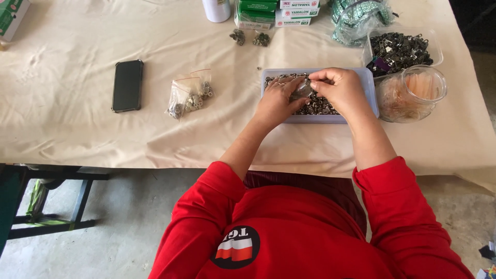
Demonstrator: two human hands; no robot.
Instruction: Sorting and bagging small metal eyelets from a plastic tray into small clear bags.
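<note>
Right now both my hands are over the shallow pale-blue plastic tray (370,82) full of small dark metal nuts (323,106), which sits on the cream cloth-covered table (77,129) straight ahead of me. My left hand (276,101) rests on the heap with its fingers curled around a small clear plastic bag (302,90), gripping it from below. My right hand (338,88) comes in from the other side, thumb and fingertips pinched shut on the top of that same bag, so the bag hangs between the two hands just above the nuts. Just to the right of the tray stands a round clear plastic jar (413,93) with pale orange contents, and behind it a clear tub of dark metal clips (403,49). Well to the left lie two small clear bags of nuts already filled (191,95), and farther left a black phone (127,85) lying flat on the cloth
</note>
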